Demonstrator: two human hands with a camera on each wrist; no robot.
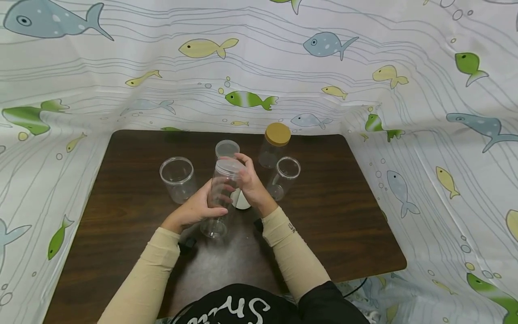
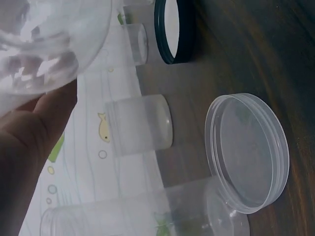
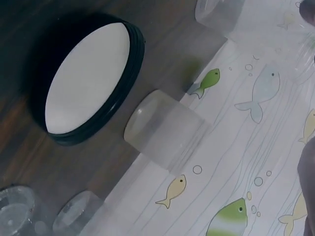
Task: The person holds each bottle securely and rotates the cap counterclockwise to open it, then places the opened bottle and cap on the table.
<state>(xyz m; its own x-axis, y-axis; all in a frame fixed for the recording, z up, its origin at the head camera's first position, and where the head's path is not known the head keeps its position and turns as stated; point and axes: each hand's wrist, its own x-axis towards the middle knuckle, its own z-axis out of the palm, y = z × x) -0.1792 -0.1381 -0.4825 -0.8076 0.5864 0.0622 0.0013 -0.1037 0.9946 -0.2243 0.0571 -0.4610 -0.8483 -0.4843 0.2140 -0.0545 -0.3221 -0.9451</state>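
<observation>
Black shirt front (image 1: 238, 306) lay nearest, at near edge of tabletop (image 1: 344, 238). Wide jar (image 1: 179, 184) stood toward left edge. Tall clear jar (image 1: 220, 195), tilted over tabletop's middle, likely needed steadied body, light squeeze: left grip (image 1: 197, 201) curled round it, right grip (image 1: 253, 185) narrow about its top. Yellow-lidded jar (image 1: 274, 146) stood near far edge.

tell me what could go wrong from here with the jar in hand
The held jar might slip: it looks smooth, and the left hand and right hand grip it bare. The right hand could knock over the right jar, which stands close by. The lid lies loose near that hand and could get nudged.
</observation>
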